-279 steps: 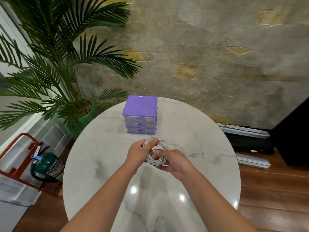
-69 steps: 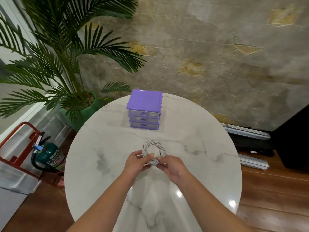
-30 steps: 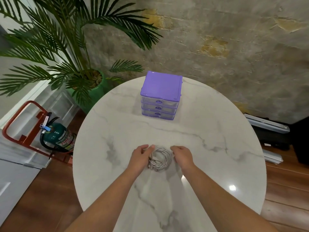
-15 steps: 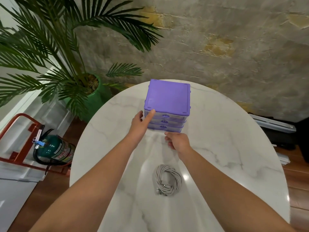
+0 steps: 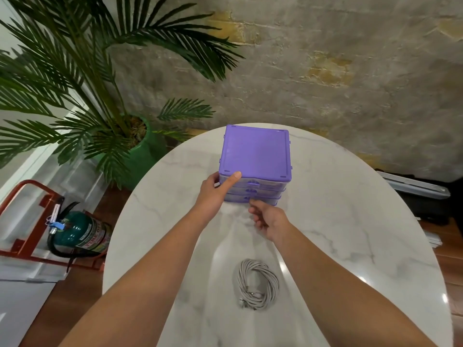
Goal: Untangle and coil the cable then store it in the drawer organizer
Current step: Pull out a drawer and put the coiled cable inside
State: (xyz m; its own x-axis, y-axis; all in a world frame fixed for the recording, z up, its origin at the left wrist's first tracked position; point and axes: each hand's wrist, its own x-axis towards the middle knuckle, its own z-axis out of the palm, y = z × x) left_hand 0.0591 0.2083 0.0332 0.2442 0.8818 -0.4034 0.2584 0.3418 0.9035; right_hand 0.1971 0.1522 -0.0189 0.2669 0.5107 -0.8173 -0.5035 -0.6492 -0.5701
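Head view: one coiled grey cable [image 5: 258, 284] lies free on the table [image 5: 350, 234], lower centre. One purple drawer organizer [image 5: 255, 156] with three drawers stands at centre. Left hand [image 5: 216, 190] grips its left corner; right hand [image 5: 266, 217] pinches at the lowest drawer's front. Cable judged light, limp; lift by the whole bundle.
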